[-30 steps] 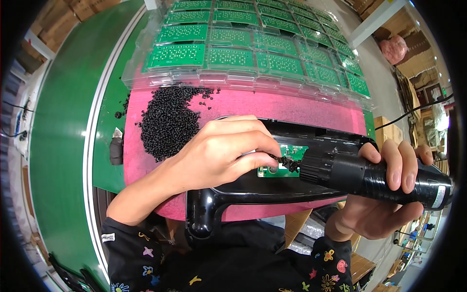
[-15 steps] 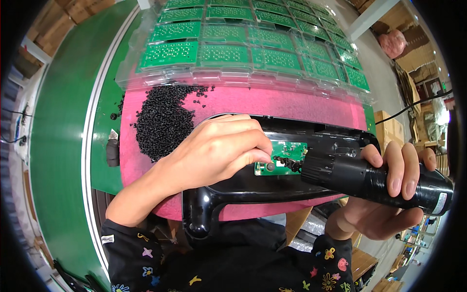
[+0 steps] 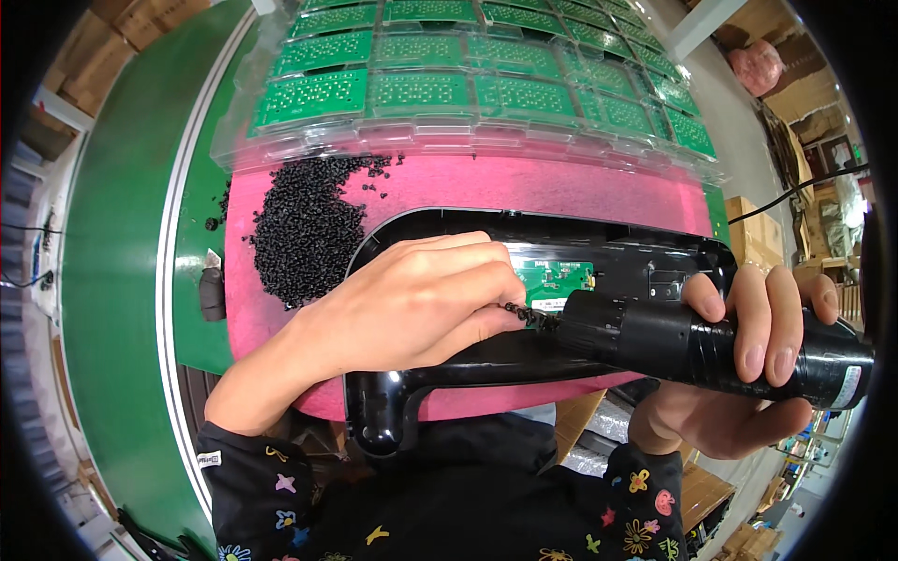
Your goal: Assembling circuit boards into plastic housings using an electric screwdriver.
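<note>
The left hand [image 3: 426, 294] is nearly closed, its thumb and bent fingers pinched together at the tips, with small black screws [image 3: 516, 310] at the pinch. The screws form a short cluster running from these fingertips toward the nose of the black power screwdriver [image 3: 645, 332]; whether they touch its bit is too small to tell. The other fingers of this hand fold inward, the back of the hand faces up, and the bare forearm comes in from the lower left, slanting up and to the right.

The right hand [image 3: 751, 351] grasps the screwdriver around its barrel. Its fingers curl over the top from the far side, spread a little apart, while the thumb lies along the near side below. The wrist is under the tool, the palm is turned up, and the tool lies nearly level, its nose pointing at the left fingertips.

Beneath both hands is a black plastic casing [image 3: 421, 227], open side up; inside it, just beyond the left fingertips, is a green circuit board [image 3: 569, 273], partly hidden. To the left of the left hand, a heap of black screws [image 3: 309, 229] covers part of the pink mat [image 3: 524, 182]. Farther beyond the hands, clear plastic trays [image 3: 430, 136] hold rows of green boards [image 3: 418, 91].
</note>
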